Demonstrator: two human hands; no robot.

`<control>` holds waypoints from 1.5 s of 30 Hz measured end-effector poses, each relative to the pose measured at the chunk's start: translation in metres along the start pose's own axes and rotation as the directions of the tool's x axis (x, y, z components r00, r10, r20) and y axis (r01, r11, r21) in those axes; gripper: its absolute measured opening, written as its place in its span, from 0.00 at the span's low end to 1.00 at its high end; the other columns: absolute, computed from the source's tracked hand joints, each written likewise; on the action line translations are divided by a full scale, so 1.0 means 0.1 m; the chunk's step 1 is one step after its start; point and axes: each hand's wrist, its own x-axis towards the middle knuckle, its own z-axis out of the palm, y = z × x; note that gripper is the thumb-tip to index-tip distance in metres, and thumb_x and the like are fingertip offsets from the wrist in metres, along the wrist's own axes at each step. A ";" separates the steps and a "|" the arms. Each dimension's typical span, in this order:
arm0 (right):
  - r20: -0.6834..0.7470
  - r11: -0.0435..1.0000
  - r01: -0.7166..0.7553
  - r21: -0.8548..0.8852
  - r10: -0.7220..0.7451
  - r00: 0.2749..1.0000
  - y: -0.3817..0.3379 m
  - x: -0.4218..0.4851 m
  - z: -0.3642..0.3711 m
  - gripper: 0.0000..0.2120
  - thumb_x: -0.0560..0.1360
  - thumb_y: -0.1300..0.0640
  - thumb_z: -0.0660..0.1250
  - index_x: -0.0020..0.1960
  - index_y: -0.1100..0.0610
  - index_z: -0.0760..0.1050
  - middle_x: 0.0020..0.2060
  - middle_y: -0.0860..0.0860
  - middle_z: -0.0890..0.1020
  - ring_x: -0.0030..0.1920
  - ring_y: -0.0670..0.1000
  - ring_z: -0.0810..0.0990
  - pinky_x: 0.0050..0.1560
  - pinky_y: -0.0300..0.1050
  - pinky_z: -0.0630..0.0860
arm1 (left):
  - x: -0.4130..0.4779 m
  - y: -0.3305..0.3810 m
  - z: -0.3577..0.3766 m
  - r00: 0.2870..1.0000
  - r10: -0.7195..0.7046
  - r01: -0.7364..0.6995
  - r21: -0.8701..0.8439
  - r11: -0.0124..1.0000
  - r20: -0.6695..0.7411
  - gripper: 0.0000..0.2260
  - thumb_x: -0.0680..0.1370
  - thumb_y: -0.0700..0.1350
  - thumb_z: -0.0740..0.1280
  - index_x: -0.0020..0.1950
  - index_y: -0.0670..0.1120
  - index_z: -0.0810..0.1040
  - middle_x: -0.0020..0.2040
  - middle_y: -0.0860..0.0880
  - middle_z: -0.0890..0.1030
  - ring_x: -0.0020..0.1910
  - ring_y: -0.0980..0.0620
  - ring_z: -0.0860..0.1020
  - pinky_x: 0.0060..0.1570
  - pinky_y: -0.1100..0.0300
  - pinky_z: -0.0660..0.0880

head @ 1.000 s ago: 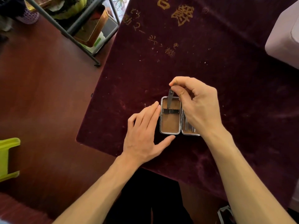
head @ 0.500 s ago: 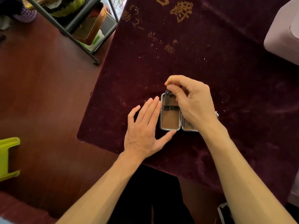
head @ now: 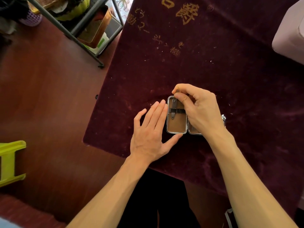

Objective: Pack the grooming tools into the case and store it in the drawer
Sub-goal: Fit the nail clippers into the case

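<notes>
One tool is seen in one open case. It is tucked under the single black strap that crosses the brown-lined left half. The tool's upper end is pinched between the thumb and curled forefinger of the right hand, which is held over the case from the right. The right half is mostly hidden under that hand, so its contents cannot be told. The left hand is laid flat, with straight fingers pressed together against the case's left rim and the thumb spread to its near corner. One small metal piece, not identifiable, is seen just beyond the right hand. Everything is set on a dark red cloth with gold characters. A rack, a yellow-green stool and a pale box are seen at the edges.
</notes>
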 end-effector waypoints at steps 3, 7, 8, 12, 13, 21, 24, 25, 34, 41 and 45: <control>0.008 1.000 -0.008 0.005 0.008 1.000 0.03 -0.04 0.02 0.07 0.84 0.59 0.69 0.54 0.50 0.85 0.42 0.42 0.86 0.45 0.39 0.84 0.43 0.28 0.76 | 0.00 0.00 0.00 1.000 0.001 -0.001 -0.008 1.000 -0.007 0.38 0.79 0.69 0.62 0.79 0.42 0.69 0.80 0.47 0.68 0.80 0.50 0.66 0.77 0.45 0.64; 0.005 1.000 0.005 0.015 -0.005 1.000 0.04 -0.06 0.03 0.08 0.84 0.59 0.68 0.54 0.50 0.85 0.42 0.42 0.86 0.47 0.40 0.84 0.43 0.28 0.77 | 0.00 0.00 0.00 1.000 0.002 -0.003 -0.006 1.000 -0.007 0.38 0.79 0.69 0.62 0.79 0.42 0.69 0.80 0.47 0.68 0.80 0.50 0.66 0.76 0.45 0.64; 0.008 1.000 0.010 0.012 -0.010 1.000 0.04 -0.06 0.03 0.08 0.84 0.59 0.68 0.54 0.50 0.85 0.42 0.42 0.86 0.47 0.40 0.84 0.43 0.28 0.76 | 0.00 0.00 -0.01 1.000 0.002 -0.002 -0.004 1.000 -0.004 0.38 0.79 0.69 0.62 0.79 0.42 0.69 0.80 0.48 0.68 0.80 0.51 0.66 0.77 0.45 0.64; -0.002 0.997 0.071 -0.037 -0.071 0.997 0.05 -0.09 0.00 0.08 0.83 0.61 0.69 0.54 0.52 0.85 0.42 0.46 0.87 0.47 0.44 0.84 0.43 0.32 0.78 | 0.00 -0.01 -0.01 1.000 0.007 -0.007 0.007 1.000 0.003 0.39 0.79 0.69 0.61 0.79 0.43 0.68 0.81 0.48 0.67 0.80 0.51 0.66 0.78 0.46 0.62; -0.009 0.994 0.092 -0.054 -0.093 0.996 0.04 -0.10 -0.01 0.07 0.83 0.62 0.69 0.54 0.53 0.86 0.43 0.47 0.88 0.45 0.45 0.84 0.44 0.35 0.79 | 0.00 0.00 0.00 1.000 0.008 -0.008 0.009 1.000 0.002 0.39 0.79 0.69 0.61 0.79 0.43 0.68 0.81 0.48 0.67 0.80 0.51 0.66 0.78 0.47 0.62; -0.163 0.952 0.173 -0.252 -0.219 0.962 0.00 -0.35 0.06 0.02 0.77 0.57 0.76 0.49 0.53 0.87 0.40 0.45 0.89 0.30 0.39 0.76 0.32 0.46 0.81 | -0.01 0.00 0.01 1.000 0.008 -0.007 0.014 1.000 -0.015 0.38 0.80 0.69 0.60 0.79 0.42 0.69 0.80 0.48 0.68 0.80 0.51 0.67 0.76 0.46 0.64; -0.179 0.915 0.222 -0.336 -0.294 0.939 0.04 -0.50 0.17 0.02 0.75 0.60 0.78 0.46 0.56 0.87 0.48 0.48 0.90 0.39 0.50 0.88 0.32 0.49 0.83 | -0.02 0.00 0.01 1.000 0.013 -0.013 0.001 1.000 0.006 0.36 0.80 0.67 0.59 0.79 0.42 0.69 0.81 0.48 0.67 0.80 0.51 0.66 0.77 0.46 0.64; -0.186 0.897 0.234 -0.374 -0.319 0.929 0.06 -0.55 0.21 0.02 0.75 0.61 0.79 0.45 0.57 0.87 0.51 0.49 0.90 0.40 0.50 0.89 0.30 0.47 0.83 | -0.02 0.00 0.01 1.000 0.014 -0.014 -0.002 1.000 0.013 0.36 0.80 0.67 0.58 0.79 0.42 0.69 0.81 0.48 0.67 0.80 0.51 0.65 0.77 0.47 0.63; -0.248 0.868 0.229 -0.441 -0.362 0.899 0.21 -0.70 0.38 0.05 0.78 0.60 0.76 0.53 0.59 0.89 0.58 0.51 0.89 0.45 0.51 0.91 0.35 0.46 0.86 | -0.02 -0.01 0.01 1.000 0.018 -0.018 -0.005 1.000 0.013 0.36 0.81 0.67 0.56 0.79 0.42 0.68 0.81 0.47 0.67 0.80 0.51 0.66 0.78 0.49 0.61; -0.287 0.923 0.090 -0.374 -0.207 0.935 0.14 -0.77 0.45 0.08 0.77 0.62 0.78 0.57 0.59 0.87 0.53 0.51 0.89 0.43 0.50 0.89 0.35 0.46 0.85 | -0.03 -0.02 0.05 1.000 0.022 -0.022 -0.002 1.000 -0.003 0.35 0.80 0.65 0.56 0.80 0.43 0.67 0.81 0.48 0.66 0.81 0.51 0.65 0.77 0.47 0.63; -0.342 0.964 -0.063 -0.257 -0.030 0.939 0.02 -0.77 0.48 0.17 0.77 0.61 0.78 0.64 0.58 0.84 0.50 0.49 0.89 0.39 0.47 0.86 0.39 0.36 0.78 | -0.03 -0.02 0.05 1.000 0.020 -0.020 -0.008 1.000 -0.004 0.35 0.80 0.65 0.56 0.80 0.43 0.66 0.81 0.48 0.66 0.81 0.51 0.65 0.76 0.47 0.64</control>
